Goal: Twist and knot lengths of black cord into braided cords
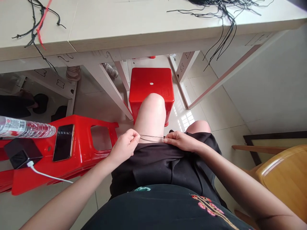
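A thin black cord (151, 136) stretches across my bare thigh in two strands, just above the hem of my black clothing. My left hand (126, 143) pinches its left end between thumb and fingers. At the other end, my right hand (178, 140) grips the cord in a pinch, resting near the dark cloth. Both hands are at about the same height, with a short gap between them. Beyond my knee stands a red plastic stool (151, 83).
Black cords (224, 19) hang over the table edge at right; black and red cords (38, 25) lie at left. Another red stool (79, 143) bears a phone (63, 142), a bottle (26, 127) and a black charger (22, 153). A wooden chair (285, 175) stands right.
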Motion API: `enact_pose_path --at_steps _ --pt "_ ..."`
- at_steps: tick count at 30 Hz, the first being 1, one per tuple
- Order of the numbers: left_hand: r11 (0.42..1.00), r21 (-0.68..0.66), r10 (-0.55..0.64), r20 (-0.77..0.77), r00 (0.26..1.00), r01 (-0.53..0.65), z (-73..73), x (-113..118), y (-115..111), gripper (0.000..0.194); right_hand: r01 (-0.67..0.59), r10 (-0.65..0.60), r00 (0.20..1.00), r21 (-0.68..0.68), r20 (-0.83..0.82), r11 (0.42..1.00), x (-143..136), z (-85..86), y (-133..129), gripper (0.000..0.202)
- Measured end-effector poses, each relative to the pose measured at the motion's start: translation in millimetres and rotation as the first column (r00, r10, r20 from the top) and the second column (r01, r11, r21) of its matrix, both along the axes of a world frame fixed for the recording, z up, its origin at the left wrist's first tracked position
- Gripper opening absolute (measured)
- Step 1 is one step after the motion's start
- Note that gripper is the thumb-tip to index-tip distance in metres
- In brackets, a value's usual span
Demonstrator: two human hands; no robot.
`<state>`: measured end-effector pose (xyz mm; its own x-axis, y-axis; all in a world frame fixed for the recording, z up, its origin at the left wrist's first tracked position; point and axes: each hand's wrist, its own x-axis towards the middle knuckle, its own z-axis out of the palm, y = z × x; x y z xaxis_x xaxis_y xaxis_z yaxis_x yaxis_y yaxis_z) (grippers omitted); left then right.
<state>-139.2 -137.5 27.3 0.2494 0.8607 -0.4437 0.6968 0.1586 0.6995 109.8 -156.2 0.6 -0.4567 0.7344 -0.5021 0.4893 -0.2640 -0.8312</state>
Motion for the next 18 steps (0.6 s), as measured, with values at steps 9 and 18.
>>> enact_pose_path --at_steps 9,18 --pt "0.999 0.04 0.03 0.008 1.0 -0.03 0.5 9.5 30.1 0.021 0.144 -0.201 0.95 0.234 0.24 0.962 32.8 -16.1 35.4 0.037" --pt "0.997 -0.059 0.064 0.086 0.994 -0.059 -3.3 4.1 32.1 0.019 -0.111 0.02 0.962 0.327 0.271 0.939 1.2 10.8 -13.3 0.015"
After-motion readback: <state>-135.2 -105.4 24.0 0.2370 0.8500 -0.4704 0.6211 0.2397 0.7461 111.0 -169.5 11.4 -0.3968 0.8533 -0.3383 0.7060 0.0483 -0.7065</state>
